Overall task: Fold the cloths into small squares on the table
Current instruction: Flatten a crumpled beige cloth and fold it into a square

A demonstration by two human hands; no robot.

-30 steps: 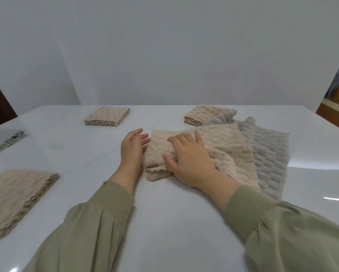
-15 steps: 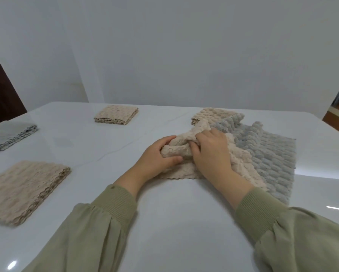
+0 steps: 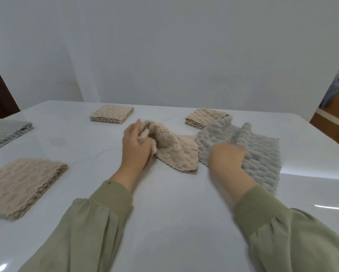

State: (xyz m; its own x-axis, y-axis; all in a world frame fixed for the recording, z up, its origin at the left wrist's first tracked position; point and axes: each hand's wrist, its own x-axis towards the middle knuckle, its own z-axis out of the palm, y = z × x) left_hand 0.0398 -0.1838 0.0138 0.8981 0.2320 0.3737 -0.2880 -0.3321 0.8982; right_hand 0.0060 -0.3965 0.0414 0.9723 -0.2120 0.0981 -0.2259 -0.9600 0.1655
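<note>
A crumpled beige cloth [image 3: 172, 152] lies mid-table, its left end bunched up and gripped by my left hand [image 3: 136, 148]. Right beside it a grey bubble-textured cloth [image 3: 260, 152] is spread flat. My right hand [image 3: 226, 159] rests on the grey cloth's near-left part; it is blurred, and its fingers appear curled into the fabric. Both cloths lie on the white glossy table [image 3: 164, 222].
Folded squares lie around: a beige one [image 3: 112, 115] at the back, another beige one [image 3: 204, 117] partly under the grey cloth, a large beige one [image 3: 21, 185] at near left, a grey one [image 3: 6, 132] at far left. A person sits at the right edge [image 3: 335, 107].
My left hand pulled the beige cloth leftward off the grey cloth. My right hand let go of the beige cloth and moved right onto the grey one.
</note>
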